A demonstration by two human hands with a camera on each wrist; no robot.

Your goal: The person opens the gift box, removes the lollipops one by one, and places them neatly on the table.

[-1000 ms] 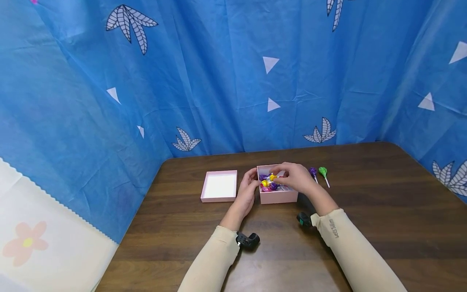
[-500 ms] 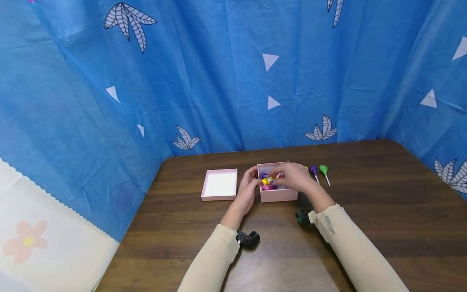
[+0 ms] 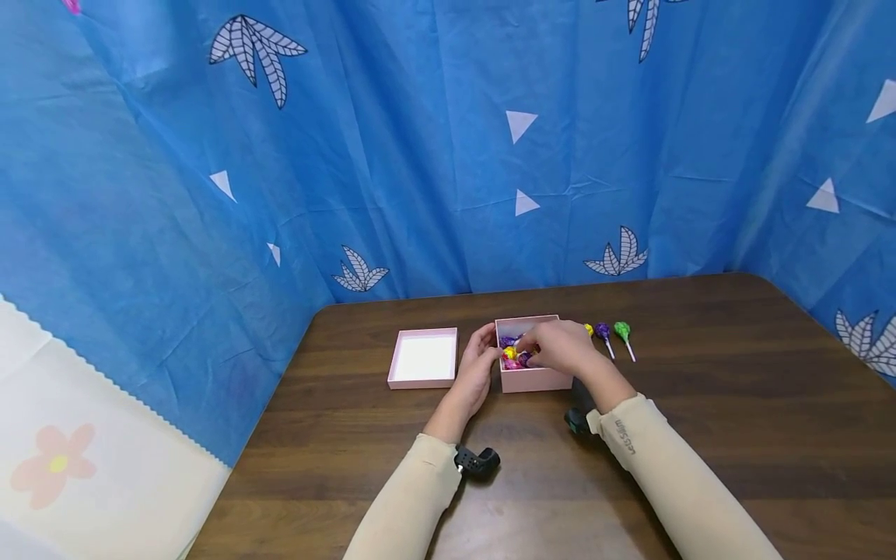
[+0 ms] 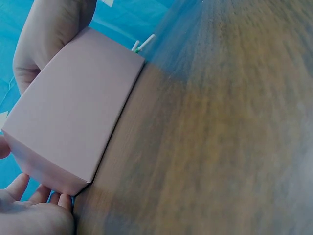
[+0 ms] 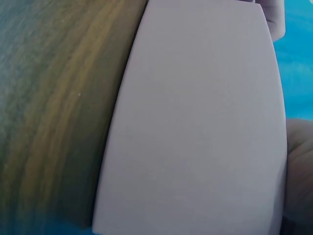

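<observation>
A pink open-topped box (image 3: 537, 379) stands on the table with several wrapped lollipops (image 3: 511, 361) inside, in yellow, purple and pink-red. My left hand (image 3: 473, 373) rests against its left side, thumb near the top rim; in the left wrist view its fingers (image 4: 36, 196) touch the box's end wall. My right hand (image 3: 562, 347) reaches over the right part of the box, fingertips down among the lollipops. Whether they pinch one is hidden. In the right wrist view the box wall (image 5: 195, 117) covers the fingers.
A pink box lid (image 3: 423, 358) with a white inside lies left of the box. Right of it lie a purple lollipop (image 3: 603, 332), a green lollipop (image 3: 622, 331) and a partly hidden yellow lollipop (image 3: 589, 330). A blue curtain (image 3: 420, 155) hangs behind the wooden table (image 3: 700, 404).
My right hand has moved slightly left and lower into the box. The yellow lollipop on the table has come into view behind it. My left hand stays at the box's side.
</observation>
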